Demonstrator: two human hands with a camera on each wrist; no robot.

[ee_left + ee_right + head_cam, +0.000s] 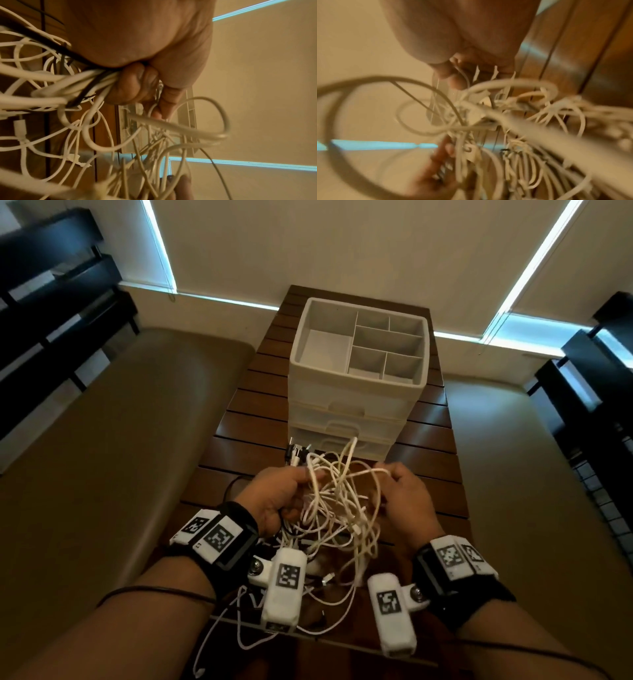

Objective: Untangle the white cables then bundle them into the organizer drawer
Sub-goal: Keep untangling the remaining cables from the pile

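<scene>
A tangled mass of white cables (339,501) hangs between both hands above the wooden table (253,402). My left hand (277,494) grips a thick bunch of the cables (72,86) in its curled fingers (130,86), with a black cable among them. My right hand (407,491) pinches one white strand at the tangle's upper right; the right wrist view is blurred, with cables (513,121) below the fingers (458,79). The white organizer (356,378) stands just behind, its drawers shut and its divided top tray showing nothing inside. Loose cable ends trail down over the table's near edge.
Several dark plugs (298,453) stick out at the tangle's far left, near the organizer's bottom drawer. Tan cushioned seats (120,440) flank the narrow table on both sides. Dark slatted furniture (54,296) stands at far left and far right.
</scene>
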